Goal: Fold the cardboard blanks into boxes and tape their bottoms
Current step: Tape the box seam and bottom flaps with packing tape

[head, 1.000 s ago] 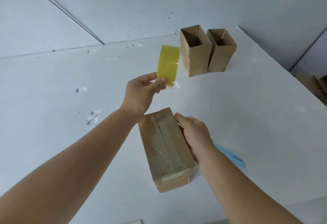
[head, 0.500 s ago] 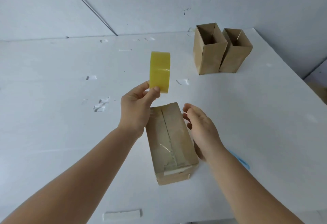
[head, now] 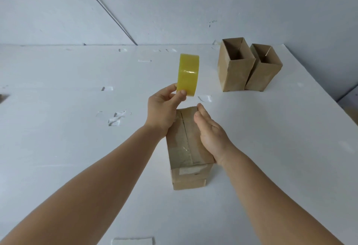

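Yellow tape roll (head: 188,74) in left hand (head: 162,109)

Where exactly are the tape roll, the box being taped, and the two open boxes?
tape roll (head: 188,74): head view, on its yellow outer band.
taped box (head: 181,144): head view, on the taped seam of its upturned bottom.
open boxes (head: 233,74): head view, on the front wall of the nearer one.

A cardboard box (head: 188,148) stands bottom-up on the white table (head: 67,148), clear tape along its top seam. The right hand (head: 210,134) lies flat with straight fingers on the box's top. Just beyond the box, the left hand (head: 163,112) pinches a yellow tape roll (head: 188,74) upright above the table. Two open boxes (head: 248,66) stand touching, well beyond the box to its right.
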The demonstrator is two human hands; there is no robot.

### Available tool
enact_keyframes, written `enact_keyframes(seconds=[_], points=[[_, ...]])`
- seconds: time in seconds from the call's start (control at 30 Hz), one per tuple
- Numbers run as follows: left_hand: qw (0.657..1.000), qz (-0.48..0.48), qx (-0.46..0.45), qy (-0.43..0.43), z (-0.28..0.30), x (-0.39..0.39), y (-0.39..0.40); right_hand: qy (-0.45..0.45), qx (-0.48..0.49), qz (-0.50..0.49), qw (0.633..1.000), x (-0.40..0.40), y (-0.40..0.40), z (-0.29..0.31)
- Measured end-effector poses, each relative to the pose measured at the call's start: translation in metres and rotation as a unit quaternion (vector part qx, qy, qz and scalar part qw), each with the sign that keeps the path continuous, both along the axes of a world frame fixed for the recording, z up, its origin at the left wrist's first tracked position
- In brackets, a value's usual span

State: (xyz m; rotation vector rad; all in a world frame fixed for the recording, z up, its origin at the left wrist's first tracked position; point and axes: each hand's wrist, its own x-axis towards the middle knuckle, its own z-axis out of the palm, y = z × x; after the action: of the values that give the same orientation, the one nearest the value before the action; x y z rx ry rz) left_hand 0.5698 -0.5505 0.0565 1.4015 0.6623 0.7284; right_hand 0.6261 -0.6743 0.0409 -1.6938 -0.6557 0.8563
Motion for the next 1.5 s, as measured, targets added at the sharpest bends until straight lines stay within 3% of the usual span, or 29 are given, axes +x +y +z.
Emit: enact_keyframes(seconds=[0.3, 0.5, 0.67, 0.8, 1.1, 1.27, 1.5], points=[[0.997, -0.048, 0.061, -0.017, 0.013, -0.006, 0.010, -0.048, 0.020, -0.056, 0.997, 0.022, 0.009, 0.013], [0.985, -0.157, 0.065, -0.009, 0.031, -0.025, 0.000, -0.031, 0.159, -0.047, 0.986, 0.047, 0.003, 0.040], [0.978, -0.189, 0.037, 0.077, 0.038, -0.039, -0.008, 0.045, 0.209, -0.023, 0.977, 0.054, -0.014, 0.045], [0.963, -0.192, 0.031, 0.184, 0.041, -0.048, -0.017, 0.049, 0.238, -0.004, 0.970, 0.058, -0.024, 0.050], [0.950, -0.198, 0.027, 0.239, 0.058, -0.061, -0.020, 0.098, 0.226, 0.032, 0.969, 0.051, -0.033, 0.045], [0.938, -0.258, -0.014, 0.230, 0.058, -0.069, -0.024, 0.168, 0.262, 0.097, 0.945, 0.046, -0.036, 0.049], [0.953, -0.219, -0.124, 0.167, 0.048, -0.075, -0.029, 0.172, 0.281, 0.092, 0.940, 0.044, -0.036, 0.059]])
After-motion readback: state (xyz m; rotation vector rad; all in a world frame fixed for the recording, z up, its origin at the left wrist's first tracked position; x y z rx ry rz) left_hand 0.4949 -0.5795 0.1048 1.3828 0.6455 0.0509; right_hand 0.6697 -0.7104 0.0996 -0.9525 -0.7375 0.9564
